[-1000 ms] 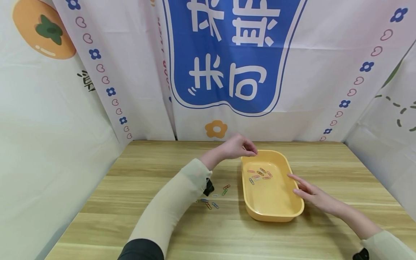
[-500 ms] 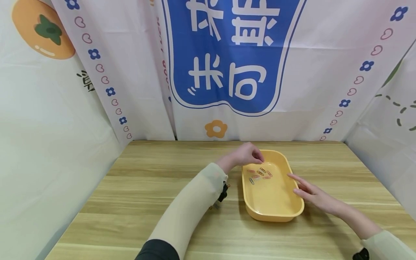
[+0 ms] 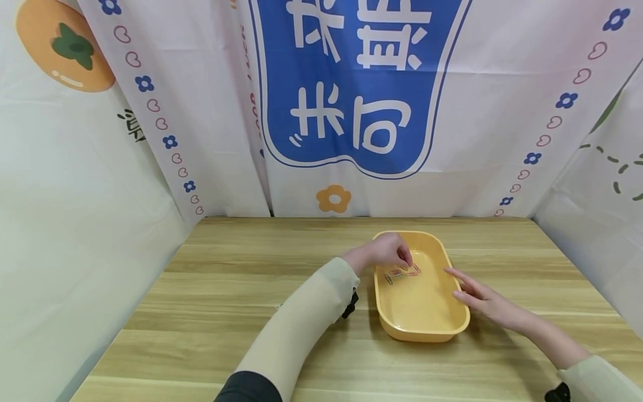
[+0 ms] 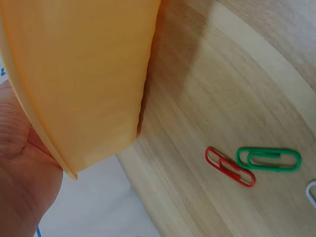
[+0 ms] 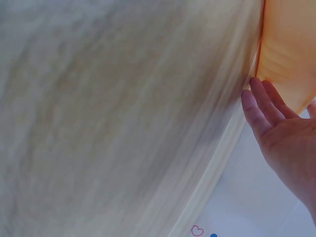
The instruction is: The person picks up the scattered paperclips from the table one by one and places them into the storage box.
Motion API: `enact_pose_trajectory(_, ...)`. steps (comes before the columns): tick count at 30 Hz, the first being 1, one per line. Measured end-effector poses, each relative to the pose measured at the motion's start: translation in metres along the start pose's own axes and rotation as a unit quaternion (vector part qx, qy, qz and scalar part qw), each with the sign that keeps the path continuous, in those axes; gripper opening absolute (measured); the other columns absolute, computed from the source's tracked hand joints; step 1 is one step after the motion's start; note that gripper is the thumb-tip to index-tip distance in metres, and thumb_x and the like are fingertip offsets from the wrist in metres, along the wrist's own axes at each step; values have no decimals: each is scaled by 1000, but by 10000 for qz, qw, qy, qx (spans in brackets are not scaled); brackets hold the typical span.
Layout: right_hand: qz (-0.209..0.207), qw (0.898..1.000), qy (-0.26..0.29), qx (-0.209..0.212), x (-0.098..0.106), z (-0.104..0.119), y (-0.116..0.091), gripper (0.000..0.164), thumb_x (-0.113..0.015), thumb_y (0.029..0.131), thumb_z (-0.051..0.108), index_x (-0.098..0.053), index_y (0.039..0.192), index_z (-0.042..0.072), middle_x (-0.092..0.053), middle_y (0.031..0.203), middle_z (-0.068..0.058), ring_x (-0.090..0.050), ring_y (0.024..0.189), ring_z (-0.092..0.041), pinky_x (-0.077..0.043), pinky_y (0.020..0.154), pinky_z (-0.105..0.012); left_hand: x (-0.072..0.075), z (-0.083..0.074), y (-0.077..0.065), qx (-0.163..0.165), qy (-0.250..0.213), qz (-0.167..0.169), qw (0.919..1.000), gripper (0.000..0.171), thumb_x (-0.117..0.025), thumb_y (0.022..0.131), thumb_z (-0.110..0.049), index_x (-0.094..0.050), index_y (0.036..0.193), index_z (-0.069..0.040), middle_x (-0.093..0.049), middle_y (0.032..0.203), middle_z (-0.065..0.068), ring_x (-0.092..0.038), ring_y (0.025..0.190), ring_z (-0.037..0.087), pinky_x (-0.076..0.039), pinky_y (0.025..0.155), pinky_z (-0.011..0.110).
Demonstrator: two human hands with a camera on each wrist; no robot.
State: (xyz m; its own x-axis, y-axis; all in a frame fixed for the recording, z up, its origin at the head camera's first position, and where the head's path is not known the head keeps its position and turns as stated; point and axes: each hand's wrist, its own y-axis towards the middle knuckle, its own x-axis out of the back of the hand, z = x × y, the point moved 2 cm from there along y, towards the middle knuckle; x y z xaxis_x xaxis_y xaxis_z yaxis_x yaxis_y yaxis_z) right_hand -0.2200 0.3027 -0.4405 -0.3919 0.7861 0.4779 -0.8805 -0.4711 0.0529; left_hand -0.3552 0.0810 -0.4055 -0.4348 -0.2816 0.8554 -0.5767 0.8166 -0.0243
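Observation:
My left hand (image 3: 389, 249) reaches over the left rim of the yellow tray (image 3: 419, 318), its fingers bent downward. Thumb and fingertips pinch a paper clip mostly hidden by the hand, right above the paper clips (image 3: 412, 274) lying in the tray. In the left wrist view the palm (image 4: 22, 158) shows behind the tray wall (image 4: 84, 74). On the opposite side, my right hand (image 3: 484, 301) rests with fairly straight fingers against the tray's right rim. In the right wrist view, its extended fingers (image 5: 264, 106) lie along the outside of the tray.
On the wooden table (image 3: 226, 290), a red paper clip (image 4: 229, 167), a green paper clip (image 4: 269, 159) and part of a white paper clip (image 4: 311, 192) lie beside the tray. My left sleeve (image 3: 301, 312) covers that area in the head view. A printed cloth (image 3: 477, 139) hangs behind the table.
My left hand has moved right and nearer, from the tray's far left rim down into the tray. Its sleeve now covers the loose clips on the table. The right hand and tray stay put.

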Motion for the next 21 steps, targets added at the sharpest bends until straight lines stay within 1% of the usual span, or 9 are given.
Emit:
enact_pose_trajectory(1,-9,10000,-3,-3,0,0,0,56,-46,104,12,-20,150,-5,-24,144,-43,-49,120,-11,-46,87,-20,0,0,0,-2,58,12,10000,3,-74,87,-10,-77,86,-8,-71,79,-7,-61,71,-1,-45,69,10)
enact_pose_trajectory(2,-15,10000,-23,-4,0,1,0,56,-46,104,12,-20,150,-4,-24,144,-43,-48,122,-16,-45,87,-20,-1,1,0,-8,91,18,10000,3,-74,87,-10,-77,87,-8,-71,80,-6,-61,71,-1,-45,69,10)
enact_pose_trajectory(5,-20,9999,-100,-57,-1,2,1,56,-46,104,12,-20,150,-4,-22,145,-42,-43,125,-37,-45,87,-19,0,1,-2,-22,155,36,9999,4,-74,87,-10,-77,89,-8,-72,82,-6,-61,71,-2,-45,70,9)
enact_pose_trajectory(7,-26,9998,-109,-151,-2,2,1,56,-46,104,13,-20,151,-3,-22,146,-42,-37,126,-48,-44,87,-19,1,1,-4,-23,104,39,9999,4,-74,87,-10,-76,90,-8,-72,82,-5,-61,72,-1,-45,70,10)
enact_pose_trajectory(10,-12,9995,-104,-287,-2,2,1,57,-46,104,15,-19,152,-1,-20,147,-41,-34,127,-51,-44,86,-18,4,-1,-9,-46,-28,63,10000,6,-74,87,-9,-76,92,-7,-70,82,-6,-61,74,1,-45,72,10)
enact_pose_trajectory(14,17,9994,-87,-336,-2,1,1,58,-46,104,16,-18,152,0,-19,147,-41,-36,127,-48,-45,86,-19,14,-1,-19,-211,-176,38,9996,10,-74,87,-9,-74,96,-5,-70,85,-6,-61,77,1,-46,73,11)
enact_pose_trajectory(15,21,9994,-73,-336,-2,1,0,58,-46,104,16,-18,152,0,-20,146,-42,-39,127,-44,-45,86,-19,17,-1,-22,-286,-228,31,9993,11,-73,87,-9,-74,97,-4,-70,86,-5,-61,78,2,-47,74,12)
enact_pose_trajectory(18,60,9995,25,-316,-1,0,0,58,-46,104,16,-17,152,-1,-23,144,-43,-48,123,-24,-47,86,-21,26,2,-33,-486,-416,-31,9979,13,-72,88,-7,-73,99,0,-70,88,-3,-62,81,5,-48,75,15)
enact_pose_trajectory(21,95,9995,114,-291,-1,-1,0,59,-46,104,16,-16,152,-1,-24,142,-45,-51,117,-9,-48,86,-22,33,9,-46,-590,-473,-144,9970,13,-72,89,-10,-72,99,-2,-69,90,-4,-61,83,5,-48,77,17)
